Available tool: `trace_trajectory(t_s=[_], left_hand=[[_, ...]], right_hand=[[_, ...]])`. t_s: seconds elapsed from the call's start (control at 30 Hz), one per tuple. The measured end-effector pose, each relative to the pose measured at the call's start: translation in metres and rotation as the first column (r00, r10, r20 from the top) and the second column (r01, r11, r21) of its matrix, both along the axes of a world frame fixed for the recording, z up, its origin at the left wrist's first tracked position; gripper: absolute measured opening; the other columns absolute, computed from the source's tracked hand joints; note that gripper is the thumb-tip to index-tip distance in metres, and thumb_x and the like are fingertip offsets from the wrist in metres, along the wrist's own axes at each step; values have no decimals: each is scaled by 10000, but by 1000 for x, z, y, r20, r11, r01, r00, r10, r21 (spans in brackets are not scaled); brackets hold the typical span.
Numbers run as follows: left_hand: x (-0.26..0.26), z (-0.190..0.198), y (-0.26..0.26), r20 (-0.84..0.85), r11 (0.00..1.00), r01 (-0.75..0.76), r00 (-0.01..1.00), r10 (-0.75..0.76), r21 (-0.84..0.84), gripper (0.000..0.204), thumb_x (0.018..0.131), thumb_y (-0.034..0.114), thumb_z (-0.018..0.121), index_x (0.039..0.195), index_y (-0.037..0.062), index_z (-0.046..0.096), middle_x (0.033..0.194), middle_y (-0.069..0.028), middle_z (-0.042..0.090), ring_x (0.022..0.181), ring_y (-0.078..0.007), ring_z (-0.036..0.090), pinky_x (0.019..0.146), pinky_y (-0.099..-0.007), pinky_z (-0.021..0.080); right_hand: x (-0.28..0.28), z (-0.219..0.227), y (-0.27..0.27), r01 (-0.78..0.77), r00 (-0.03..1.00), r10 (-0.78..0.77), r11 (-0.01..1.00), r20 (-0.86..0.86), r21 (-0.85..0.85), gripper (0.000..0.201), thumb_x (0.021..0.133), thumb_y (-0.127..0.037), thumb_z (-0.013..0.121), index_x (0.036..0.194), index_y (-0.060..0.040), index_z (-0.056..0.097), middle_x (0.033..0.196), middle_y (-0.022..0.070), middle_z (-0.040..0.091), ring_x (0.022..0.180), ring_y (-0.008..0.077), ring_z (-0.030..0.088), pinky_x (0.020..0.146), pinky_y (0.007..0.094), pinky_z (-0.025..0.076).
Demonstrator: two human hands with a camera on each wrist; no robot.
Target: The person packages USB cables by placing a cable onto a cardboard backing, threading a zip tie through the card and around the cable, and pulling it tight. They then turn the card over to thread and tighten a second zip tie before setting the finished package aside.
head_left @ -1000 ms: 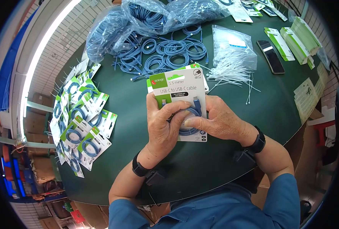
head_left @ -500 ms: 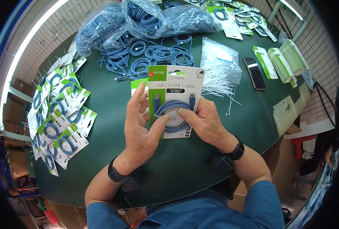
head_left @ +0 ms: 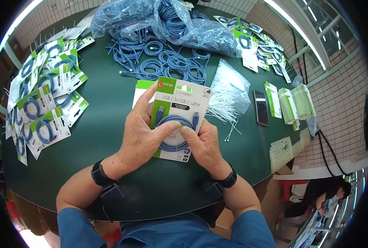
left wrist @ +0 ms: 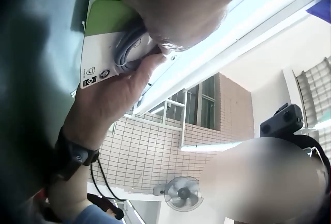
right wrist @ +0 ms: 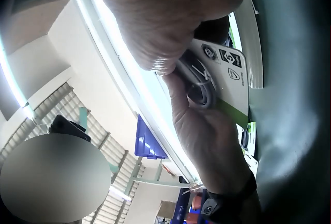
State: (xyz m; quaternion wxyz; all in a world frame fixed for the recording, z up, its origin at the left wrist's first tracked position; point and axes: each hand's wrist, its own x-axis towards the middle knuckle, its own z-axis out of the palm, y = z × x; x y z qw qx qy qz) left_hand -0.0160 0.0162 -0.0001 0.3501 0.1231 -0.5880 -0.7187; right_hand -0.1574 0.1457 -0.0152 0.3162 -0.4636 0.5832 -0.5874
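In the head view both hands hold a green-and-white USB-C cable card point(head_left: 184, 93) upright above the table. A coiled blue cable point(head_left: 167, 145) is fastened to its front, with its two plugs near the card's sides. My left hand point(head_left: 136, 138) grips the left side, thumb across the coil and fingers behind. From the right, my right hand point(head_left: 206, 146) pinches the card, its thumb tip beside the left one over the coil's middle. Another green-and-white card point(head_left: 143, 85) shows behind the left fingers. The lower coil and card corner point(left wrist: 93, 74) also appear in the left wrist view.
Finished-looking cable cards point(head_left: 43, 107) are heaped at left, more point(head_left: 258, 45) at far right. Loose blue cables point(head_left: 163, 62) lie before a plastic bag of cables point(head_left: 167, 20). White cable ties point(head_left: 223, 107), a phone point(head_left: 261, 108) and stacked cards point(head_left: 297, 103) sit at right.
The left fingers moved from the card's front to behind it, and the left thumb shifted inward over the coil beside the right thumb. The head view has swung, moving hands and card leftward in it.
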Motion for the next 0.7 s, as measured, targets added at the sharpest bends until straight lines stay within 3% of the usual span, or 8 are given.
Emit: trace_trajectory(t_s=[0.1, 0.13, 0.2, 0.33, 0.6, 0.7], left_hand=[[-1, 3, 5, -72, 995, -101, 992, 100, -10, 677, 880, -43, 795, 1499, 38, 532, 1222, -120, 704, 1131, -222, 709, 966, -339, 581], [1, -1, 0, -38, 972, -142, 990, 138, -189, 623, 867, -45, 805, 1441, 53, 582, 1205, -121, 705, 1091, -229, 716, 935, -339, 583], [3, -7, -8, 16, 830, -182, 974, 224, -528, 521, 842, -47, 825, 1327, 81, 682, 1170, -124, 706, 1012, -245, 731, 872, -338, 589], [2, -14, -9, -51, 727, -228, 965, 257, -648, 361, 818, -24, 852, 1154, 67, 757, 1114, -118, 700, 943, -259, 726, 789, -338, 584], [-4, -27, -5, -45, 792, -254, 960, 276, -555, 313, 829, -4, 855, 1121, 63, 765, 1090, -122, 695, 945, -266, 723, 784, -341, 593], [-5, -21, -6, -54, 763, -246, 962, 267, -597, 354, 835, -7, 852, 1168, 42, 745, 1088, -120, 695, 966, -254, 721, 798, -337, 594]], right_hand=[[1, 1, -1, 66, 997, -66, 998, 31, -16, 383, 1079, -279, 668, 1259, 59, 663, 1110, 102, 771, 986, 127, 710, 866, 297, 586], [1, 1, -1, 64, 998, -63, 998, 30, -17, 383, 1079, -279, 668, 1259, 59, 663, 1110, 102, 771, 986, 127, 710, 866, 297, 586], [3, 2, 0, 78, 997, -78, 996, 27, -30, 392, 1079, -284, 669, 1258, 64, 655, 1100, 101, 772, 981, 128, 711, 861, 296, 587], [7, 0, 0, 94, 995, -93, 994, 21, -61, 385, 1083, -283, 663, 1254, 61, 651, 1084, 105, 774, 963, 129, 718, 827, 292, 593], [10, -4, -3, 134, 991, -134, 990, 1, -55, 368, 1086, -263, 661, 1261, 61, 642, 1093, 100, 771, 957, 120, 710, 826, 292, 592], [8, -3, -3, 154, 988, -154, 986, 6, -67, 364, 1089, -260, 658, 1260, 61, 641, 1100, 100, 768, 957, 116, 704, 823, 289, 588]])
